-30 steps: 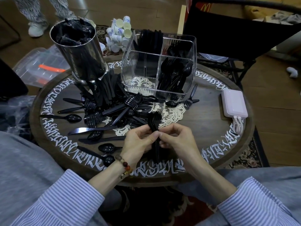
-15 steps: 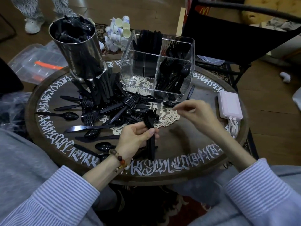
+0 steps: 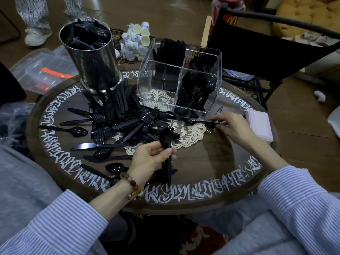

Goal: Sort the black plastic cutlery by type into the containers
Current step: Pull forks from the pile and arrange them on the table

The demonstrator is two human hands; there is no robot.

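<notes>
Centrally, near edge of the round table (image 3: 211, 162): left hand (image 3: 149, 160), forearm angled in from the lower left, beaded bracelet (image 3: 131, 184) at the wrist. Thumb and fingers curled round a bundle of black forks (image 3: 167, 144), handles stacked and pointing toward the person, tines up and away.

Right side: right hand (image 3: 232, 126), arm extended from the lower right, palm down. Fingertips (image 3: 217, 125) pinching a single fork (image 3: 209, 128) lying on the table just in front of the clear container; a spoon (image 3: 195, 122) lies across beside it, touching or nearly so.

Far centre: clear divided container (image 3: 145, 80). Spoons fill its near right compartment, flat black pieces stand in the far left one, more cutlery in the far right; near left compartment shows only the doily beneath.

Far left: metal cylinder (image 3: 95, 63), stuffed with black items, kind not discernible.

Centre left: loose pile of cutlery (image 3: 128, 126), forks, spoons and knives mixed, spread between the cylinder and the left hand.

Far right edge: pale pink box (image 3: 261, 124), just beside the right hand.
</notes>
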